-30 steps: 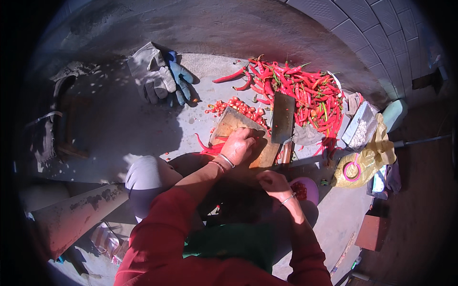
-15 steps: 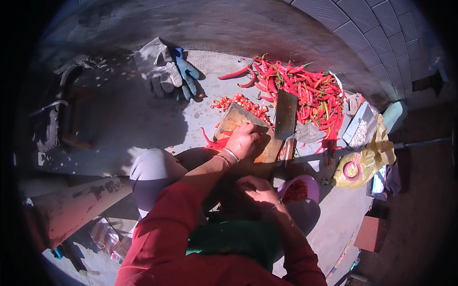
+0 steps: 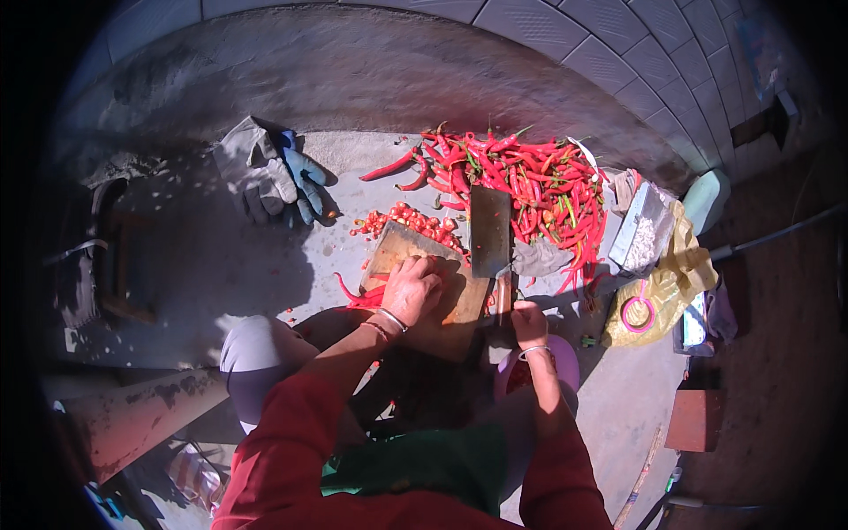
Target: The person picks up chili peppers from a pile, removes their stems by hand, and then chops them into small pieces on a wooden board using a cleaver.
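Observation:
My left hand (image 3: 413, 291) is closed over red chili peppers on a wooden cutting board (image 3: 455, 331). Some long chilies (image 3: 358, 297) stick out past the board's left edge, and my fingers hide the rest. Just right of the board lies a cleaver (image 3: 491, 231) with a dark, wide blade and a brown handle. My right hand (image 3: 530, 325) is curled beside that handle. Whether it touches the handle or holds something small is hidden. Chopped red chili pieces (image 3: 411, 219) lie in a heap beyond the board.
A large pile of whole red chilies (image 3: 548, 185) lies against the wall. Work gloves (image 3: 305, 177) rest at the far left. Below my right hand is a pink bowl (image 3: 565, 358) with red pieces in it. A yellow bag (image 3: 658, 305) and a box of white bits (image 3: 643, 234) stand at right.
My right hand has moved from near my lap, forward and right, to beside the cleaver's handle. The whole view has shifted; my left hand stays on the board.

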A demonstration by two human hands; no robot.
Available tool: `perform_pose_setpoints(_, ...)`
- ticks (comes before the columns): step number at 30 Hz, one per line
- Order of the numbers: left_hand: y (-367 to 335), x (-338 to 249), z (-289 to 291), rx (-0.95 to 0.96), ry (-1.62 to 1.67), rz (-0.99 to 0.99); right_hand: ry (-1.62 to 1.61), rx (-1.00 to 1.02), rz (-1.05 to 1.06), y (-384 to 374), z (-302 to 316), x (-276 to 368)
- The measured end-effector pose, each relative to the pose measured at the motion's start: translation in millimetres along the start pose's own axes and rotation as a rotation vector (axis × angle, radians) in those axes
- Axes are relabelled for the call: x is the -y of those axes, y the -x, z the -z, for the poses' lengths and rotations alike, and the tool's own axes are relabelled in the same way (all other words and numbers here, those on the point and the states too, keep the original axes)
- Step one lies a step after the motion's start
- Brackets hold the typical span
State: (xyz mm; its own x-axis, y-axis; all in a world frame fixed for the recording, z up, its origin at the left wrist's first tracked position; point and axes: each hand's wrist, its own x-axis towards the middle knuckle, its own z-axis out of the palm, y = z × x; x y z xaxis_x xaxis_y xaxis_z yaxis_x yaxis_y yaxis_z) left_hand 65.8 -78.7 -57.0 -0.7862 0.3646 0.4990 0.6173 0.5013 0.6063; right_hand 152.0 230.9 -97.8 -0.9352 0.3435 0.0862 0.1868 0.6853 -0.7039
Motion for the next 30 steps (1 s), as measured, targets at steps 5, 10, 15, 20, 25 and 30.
perform_pose_setpoints(5, 1.8, 10.1, -11.5, -0.04, 0.089, 0.009, -0.005, -0.066, 0.015, -23.6, -25.1, -0.5)
perform_pose_setpoints(10, -1.7, 4.6, -5.0, 0.023, 0.101, 0.054, -0.033, 0.002, 0.051, -34.9, -30.1, 18.5)
perform_pose_setpoints(15, -1.0, 8.9, -10.7, -0.016, 0.111, 0.014, 0.083, 0.082, -0.037, -54.4, -34.1, 19.4)
perform_pose_setpoints(20, -2.1, 5.4, -10.0, -0.061, 0.043, 0.011, -0.04, 0.209, -0.227, -67.3, -17.0, 45.4)
perform_pose_setpoints(25, -2.7, 1.6, 0.9, 0.077, 0.031, 0.052, -0.441, 0.26, -0.412, -62.8, 1.5, 70.8)
perform_pose_setpoints(30, -4.0, 1.1, 3.8, 0.098, 0.05, 0.044, -0.521, 0.046, 0.054, -39.1, 7.2, 62.7)
